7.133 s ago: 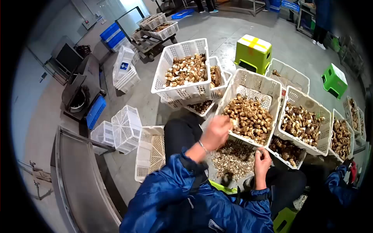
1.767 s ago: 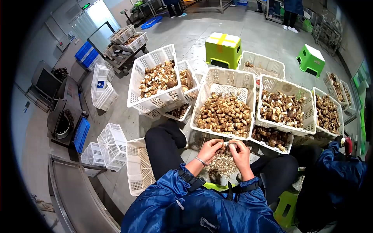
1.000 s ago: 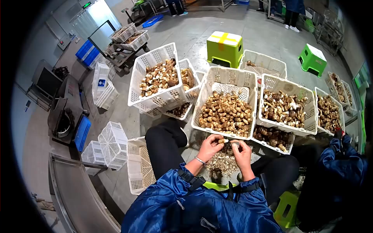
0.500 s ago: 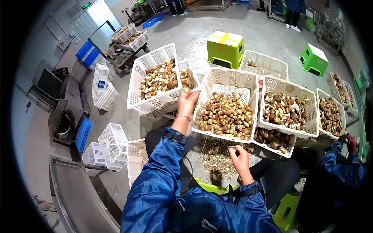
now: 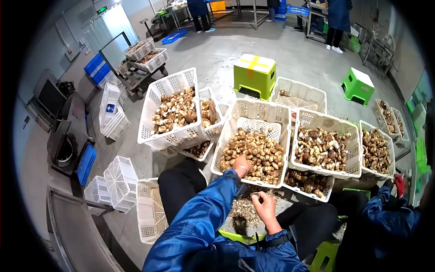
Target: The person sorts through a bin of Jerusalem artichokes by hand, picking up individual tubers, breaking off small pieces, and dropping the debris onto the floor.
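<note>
My left hand [image 5: 242,166] reaches over the near rim of the middle white basket [image 5: 218,156] and touches the heap of brown-and-cream mushrooms [image 5: 259,148]. Its fingertips are hidden among them, so its grip cannot be made out. Just in front of that basket, my right hand [image 5: 265,209] is closed in a pinch, with a small dark thing at the thumb and fingertips, too small to name. Below it, pale trimmings [image 5: 242,213] lie scattered.
A tall mushroom basket [image 5: 149,129] stands at left, another basket [image 5: 328,170] at right. Beyond are a green-yellow stool [image 5: 254,81] and a green stool [image 5: 357,88]. A co-worker's blue sleeve [image 5: 385,213] is at right. Stacked white crates [image 5: 121,183] stand at lower left.
My left hand has moved from the gap between the left and middle baskets down onto the mushrooms in the middle basket. My right hand stays pinched; the view has shifted slightly.
</note>
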